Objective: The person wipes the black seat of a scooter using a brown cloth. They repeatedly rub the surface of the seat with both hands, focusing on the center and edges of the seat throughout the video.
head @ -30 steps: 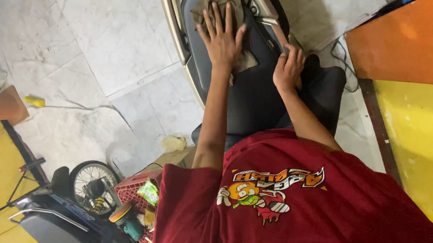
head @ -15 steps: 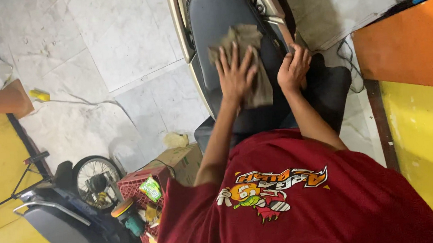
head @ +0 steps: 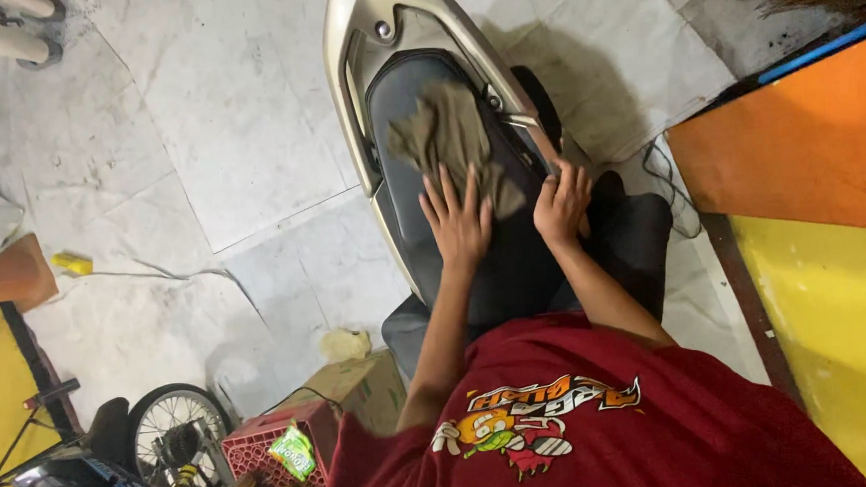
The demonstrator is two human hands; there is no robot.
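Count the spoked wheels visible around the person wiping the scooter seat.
1: a spoked wheel stands at lower left, beside the red crate. The scooter's own wheels are hidden under its body, so more may exist.

Our torso wears a dark red short-sleeved T-shirt, its fabric loosely creased. Across the chest, well below the hands, runs a printed graphic: curved yellow-orange lettering above a cartoon figure in orange, green, white and red. Both forearms are bare from the sleeves to the hands, the left hand and right hand without gloves, rings or a watch that we can see.
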